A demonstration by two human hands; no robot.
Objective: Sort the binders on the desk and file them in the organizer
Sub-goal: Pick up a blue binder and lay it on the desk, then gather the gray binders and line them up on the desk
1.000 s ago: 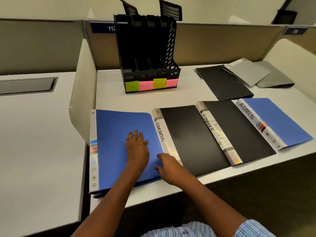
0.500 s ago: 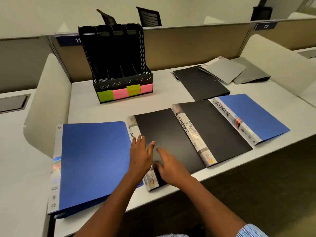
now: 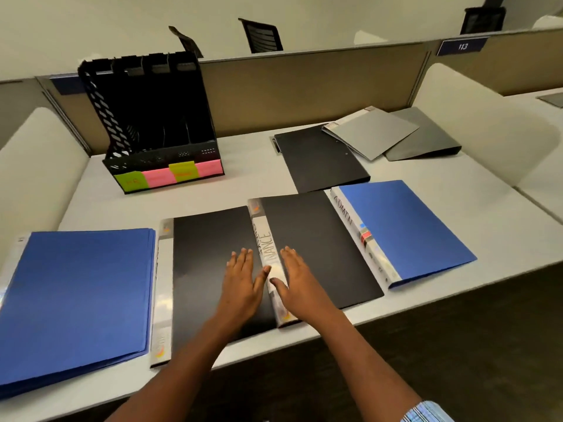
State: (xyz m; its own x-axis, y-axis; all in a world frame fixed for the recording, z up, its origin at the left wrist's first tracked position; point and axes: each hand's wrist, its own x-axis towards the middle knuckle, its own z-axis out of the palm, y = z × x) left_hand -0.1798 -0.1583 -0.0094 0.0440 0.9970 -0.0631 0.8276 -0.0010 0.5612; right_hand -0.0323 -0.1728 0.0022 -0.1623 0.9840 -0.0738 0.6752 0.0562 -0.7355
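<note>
White desk [image 3: 249,178], tan cubicle partition [image 3: 304,92] behind, black mesh chairs [image 3: 262,36] beyond, pale wall [image 3: 91,22], dark floor [image 3: 487,345] below.

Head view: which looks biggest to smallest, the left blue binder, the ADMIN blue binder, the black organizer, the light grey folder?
1. left blue binder, though nearest the camera, which inflates it.
2. black organizer and ADMIN blue binder look alike; not ranked.
3. light grey folder, also farthest away.
</note>
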